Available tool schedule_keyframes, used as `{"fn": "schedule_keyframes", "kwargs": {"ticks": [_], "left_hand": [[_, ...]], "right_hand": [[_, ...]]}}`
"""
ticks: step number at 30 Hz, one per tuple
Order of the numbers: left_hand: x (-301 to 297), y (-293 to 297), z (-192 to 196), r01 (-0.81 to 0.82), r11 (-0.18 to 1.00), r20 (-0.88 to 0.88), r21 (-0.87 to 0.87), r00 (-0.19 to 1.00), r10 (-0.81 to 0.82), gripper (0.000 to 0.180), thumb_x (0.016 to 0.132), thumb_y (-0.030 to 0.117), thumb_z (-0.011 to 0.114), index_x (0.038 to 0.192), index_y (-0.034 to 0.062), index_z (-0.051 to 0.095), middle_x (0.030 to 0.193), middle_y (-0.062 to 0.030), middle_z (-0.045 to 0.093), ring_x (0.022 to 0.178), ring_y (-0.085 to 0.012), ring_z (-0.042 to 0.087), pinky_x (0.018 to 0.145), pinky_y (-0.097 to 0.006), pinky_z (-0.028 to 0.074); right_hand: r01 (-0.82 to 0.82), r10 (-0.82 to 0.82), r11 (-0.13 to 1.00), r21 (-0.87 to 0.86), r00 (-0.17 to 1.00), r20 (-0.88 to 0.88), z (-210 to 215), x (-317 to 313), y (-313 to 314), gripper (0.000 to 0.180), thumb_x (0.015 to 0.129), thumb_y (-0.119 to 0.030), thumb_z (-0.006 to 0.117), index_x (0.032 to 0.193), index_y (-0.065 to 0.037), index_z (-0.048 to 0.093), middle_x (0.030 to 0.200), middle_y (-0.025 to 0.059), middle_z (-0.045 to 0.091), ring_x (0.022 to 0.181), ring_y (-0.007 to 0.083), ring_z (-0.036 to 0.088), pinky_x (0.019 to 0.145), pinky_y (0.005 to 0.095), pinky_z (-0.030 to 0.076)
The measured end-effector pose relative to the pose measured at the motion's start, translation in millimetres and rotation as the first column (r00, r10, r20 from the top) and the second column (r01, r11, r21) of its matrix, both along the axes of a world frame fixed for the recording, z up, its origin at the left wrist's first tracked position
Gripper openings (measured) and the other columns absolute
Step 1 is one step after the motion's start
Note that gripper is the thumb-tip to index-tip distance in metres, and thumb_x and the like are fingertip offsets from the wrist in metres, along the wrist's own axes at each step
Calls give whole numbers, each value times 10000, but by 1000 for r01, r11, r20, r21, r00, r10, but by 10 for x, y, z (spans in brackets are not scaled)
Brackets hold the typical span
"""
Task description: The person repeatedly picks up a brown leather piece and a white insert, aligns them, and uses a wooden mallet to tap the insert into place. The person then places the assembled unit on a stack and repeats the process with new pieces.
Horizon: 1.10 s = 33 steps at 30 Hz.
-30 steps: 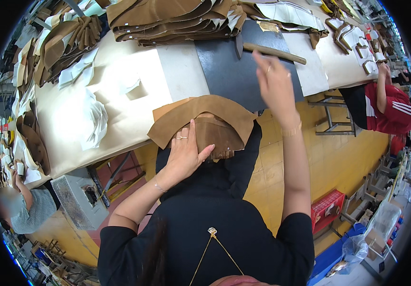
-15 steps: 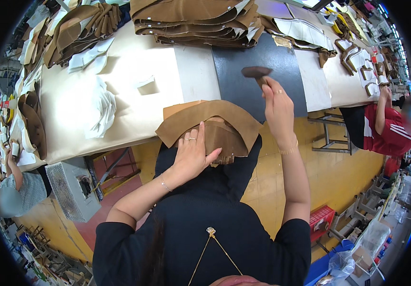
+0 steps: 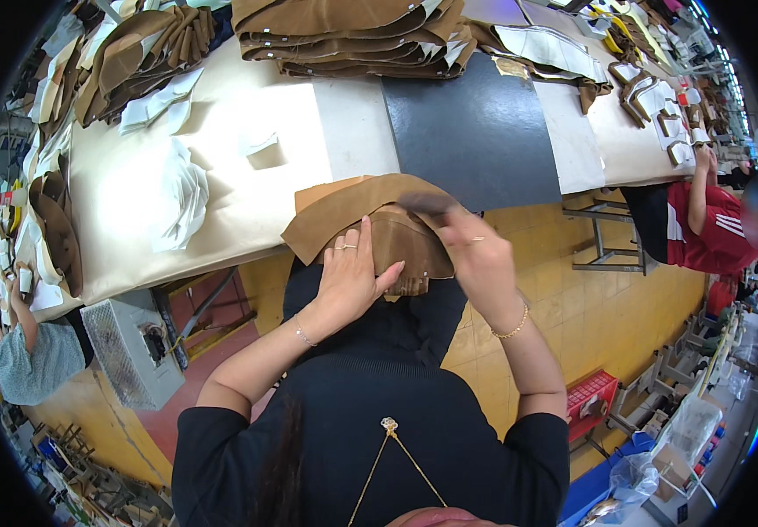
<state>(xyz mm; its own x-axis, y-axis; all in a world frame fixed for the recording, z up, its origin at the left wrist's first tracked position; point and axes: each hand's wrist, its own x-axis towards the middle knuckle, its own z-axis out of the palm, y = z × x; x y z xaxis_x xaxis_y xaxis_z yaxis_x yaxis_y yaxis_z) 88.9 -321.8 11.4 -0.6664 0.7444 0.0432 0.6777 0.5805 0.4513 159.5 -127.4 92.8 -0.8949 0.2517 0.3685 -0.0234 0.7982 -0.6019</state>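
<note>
A curved brown piece (image 3: 322,221), looking like leather or suede, lies at the table's near edge and over my lap. My left hand (image 3: 346,279) rests on it, fingers stretched out and thumb spread to the right. In my right hand (image 3: 484,268) is a hammer (image 3: 427,205), its dark head blurred and low over the piece's upper right part. Whether the head touches the piece I cannot tell. Fingers cover most of the handle. Beneath the curved band shows a darker brown panel (image 3: 414,250) with a seam.
Beyond the piece lies a dark slab (image 3: 471,132) on the pale table (image 3: 238,211). Stacked brown pieces (image 3: 352,39) stand at the back, white pieces (image 3: 183,198) to the left. Co-workers sit at far left (image 3: 40,356) and far right (image 3: 713,224). A metal box (image 3: 133,347) stands below the table.
My right hand has swung the hammer down and left, from above the dark slab to the brown piece. My left hand stays on the piece.
</note>
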Motion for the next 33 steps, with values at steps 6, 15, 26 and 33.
{"fn": "schedule_keyframes", "kwargs": {"ticks": [6,15,26,33], "left_hand": [[9,-16,14,-12,999,48,-32,999,13,893,908,509,614,1429,-149,311,1183,-238,504,1087,-357,505,919,-447,409],[37,-18,66,-17,996,159,-90,987,31,926,909,519,611,1464,-131,254,1256,-245,466,1169,-369,467,994,-458,347],[48,3,45,-32,996,120,-80,992,42,968,880,533,647,1464,-130,252,1256,-238,468,1167,-353,462,966,-459,344],[52,29,56,-84,995,206,-61,974,95,1004,803,470,730,1484,-91,250,1270,-220,454,1194,-347,440,996,-472,315]], "right_hand": [[-22,19,1000,17,983,185,263,5,-35,275,970,-171,596,1213,-51,648,868,122,681,694,261,666,608,335,532],[-112,85,987,116,972,221,284,87,-123,377,940,-197,627,1316,-167,617,712,82,582,579,255,609,529,348,514],[-57,57,998,-29,998,5,223,197,-221,440,907,-130,656,1341,-168,602,711,66,571,577,249,594,524,348,500],[-146,112,978,152,971,213,77,299,-245,555,800,-66,733,1335,-132,602,761,55,596,587,205,593,520,329,486]]}}
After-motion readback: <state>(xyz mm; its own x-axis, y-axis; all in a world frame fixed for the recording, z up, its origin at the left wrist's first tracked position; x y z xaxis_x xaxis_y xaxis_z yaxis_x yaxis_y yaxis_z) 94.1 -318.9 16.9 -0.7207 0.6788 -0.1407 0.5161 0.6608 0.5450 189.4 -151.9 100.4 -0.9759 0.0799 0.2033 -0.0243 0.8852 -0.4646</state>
